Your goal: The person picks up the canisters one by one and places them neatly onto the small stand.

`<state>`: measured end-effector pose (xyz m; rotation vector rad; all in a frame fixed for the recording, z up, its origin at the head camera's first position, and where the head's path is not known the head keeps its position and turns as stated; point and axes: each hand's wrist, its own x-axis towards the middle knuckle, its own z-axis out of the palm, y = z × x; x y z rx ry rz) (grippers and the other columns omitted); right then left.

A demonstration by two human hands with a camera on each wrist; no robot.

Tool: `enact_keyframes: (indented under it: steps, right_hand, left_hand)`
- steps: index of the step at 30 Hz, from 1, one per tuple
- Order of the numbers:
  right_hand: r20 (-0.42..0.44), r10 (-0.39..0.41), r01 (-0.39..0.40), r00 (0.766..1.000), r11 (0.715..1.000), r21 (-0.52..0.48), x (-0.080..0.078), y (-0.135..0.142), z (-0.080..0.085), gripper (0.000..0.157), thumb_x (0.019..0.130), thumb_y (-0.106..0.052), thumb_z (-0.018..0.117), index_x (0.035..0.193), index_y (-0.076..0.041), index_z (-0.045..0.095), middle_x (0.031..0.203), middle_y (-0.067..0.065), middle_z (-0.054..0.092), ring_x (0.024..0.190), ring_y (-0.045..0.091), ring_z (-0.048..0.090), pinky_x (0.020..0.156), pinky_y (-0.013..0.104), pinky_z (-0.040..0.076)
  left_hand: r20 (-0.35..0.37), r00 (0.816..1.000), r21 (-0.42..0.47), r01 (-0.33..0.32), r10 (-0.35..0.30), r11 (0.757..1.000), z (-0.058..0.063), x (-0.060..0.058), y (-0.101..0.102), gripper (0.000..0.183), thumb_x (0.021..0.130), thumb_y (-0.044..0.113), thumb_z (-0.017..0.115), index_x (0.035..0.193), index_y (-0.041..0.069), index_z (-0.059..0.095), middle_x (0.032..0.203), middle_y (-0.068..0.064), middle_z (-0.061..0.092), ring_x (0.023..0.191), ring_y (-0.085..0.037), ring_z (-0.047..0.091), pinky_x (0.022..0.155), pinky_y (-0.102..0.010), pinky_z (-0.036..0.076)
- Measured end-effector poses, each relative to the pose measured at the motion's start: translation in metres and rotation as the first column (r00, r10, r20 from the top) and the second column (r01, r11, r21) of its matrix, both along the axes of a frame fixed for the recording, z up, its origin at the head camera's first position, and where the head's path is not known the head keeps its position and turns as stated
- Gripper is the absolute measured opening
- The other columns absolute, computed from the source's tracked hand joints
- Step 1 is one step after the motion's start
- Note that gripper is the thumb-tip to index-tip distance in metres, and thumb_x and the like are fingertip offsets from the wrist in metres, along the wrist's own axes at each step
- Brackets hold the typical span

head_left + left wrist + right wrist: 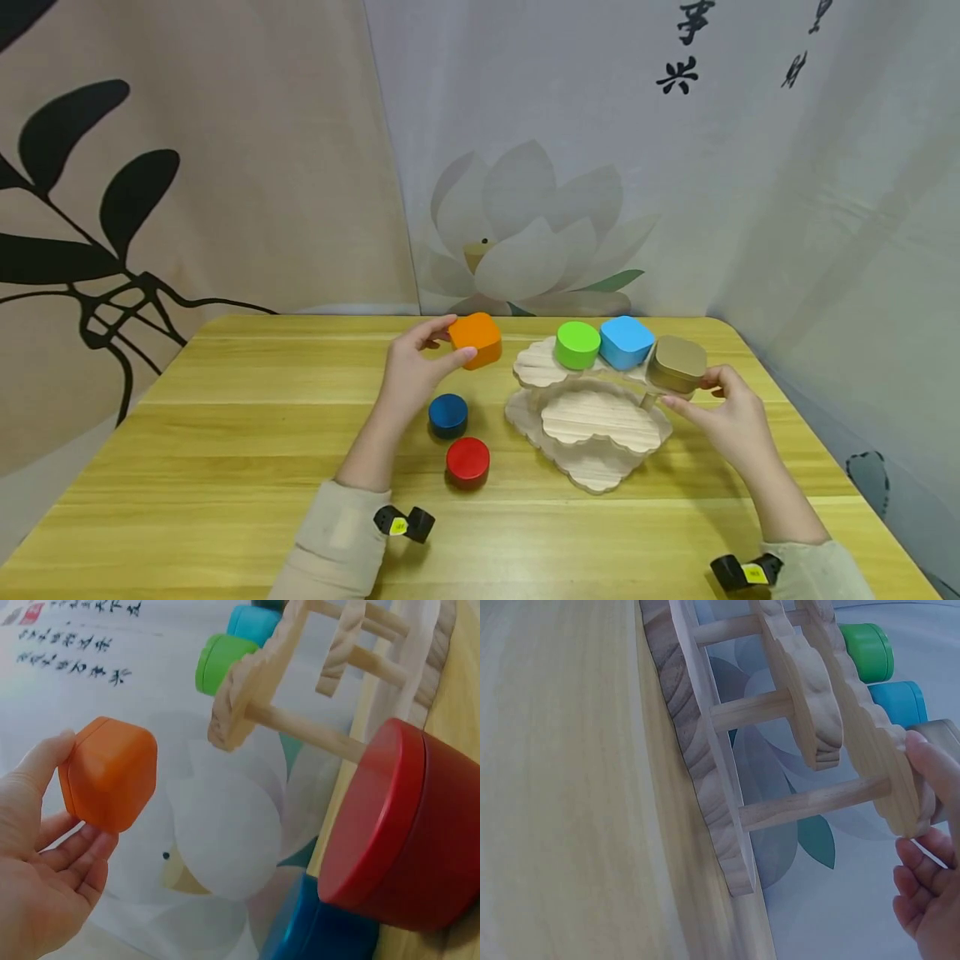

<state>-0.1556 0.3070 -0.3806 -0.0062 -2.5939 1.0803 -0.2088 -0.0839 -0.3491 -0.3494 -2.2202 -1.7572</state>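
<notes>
I'm loading the stand (600,417), seemingly: left hand (414,367) pinching the orange box (475,338), right hand (735,417) (can't tell its grip) by the gold (679,360); next wants gentle placing.

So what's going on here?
A person's left hand holds up an orange squarish box. The right hand grips the edge of a tiered pale wooden stand; on top sit a round green box, a squarish light-blue box and a squarish gold box. A round dark-blue box and round red box stand on the wooden table.
</notes>
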Motion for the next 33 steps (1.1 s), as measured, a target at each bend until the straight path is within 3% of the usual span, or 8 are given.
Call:
enact_keyframes:
  steps: [8,15,33]
  right_hand:
    - [-0.007,-0.006,0.006,1.0,1.0,0.003,0.0,-0.001,0.0,0.054,0.081,-0.034,0.077,0.107,0.003,0.048,0.107,0.019,0.05,0.103,0.041,0.045,0.079,0.051,0.037]
    - [-0.001,-0.005,0.005,1.0,1.0,0.004,0.001,-0.003,0.001,0.054,0.082,-0.033,0.077,0.108,0.003,0.048,0.108,0.021,0.049,0.103,0.041,0.045,0.079,0.05,0.037]
    - [-0.002,-0.004,0.004,1.0,1.0,0.006,0.001,-0.004,0.002,0.053,0.081,-0.032,0.078,0.107,0.004,0.048,0.107,0.02,0.05,0.102,0.041,0.045,0.079,0.052,0.037]
  left_hand:
    - [0.011,0.999,0.0,0.047,-0.047,0.999,0.007,0.004,0.009,0.048,0.08,0.022,0.08,0.122,0.004,0.064,0.107,-0.006,0.065,0.1,-0.029,0.056,0.091,-0.048,0.041]
    - [0.004,0.997,-0.016,0.077,-0.077,0.997,0.01,0.005,0.022,0.048,0.079,0.02,0.081,0.122,0.005,0.065,0.106,-0.003,0.066,0.097,-0.025,0.057,0.089,-0.045,0.043]
    - [-0.003,0.991,-0.112,0.136,-0.137,0.984,0.007,-0.005,0.047,0.05,0.077,0.024,0.082,0.121,0.007,0.066,0.109,0.001,0.066,0.098,-0.023,0.058,0.085,-0.035,0.045]
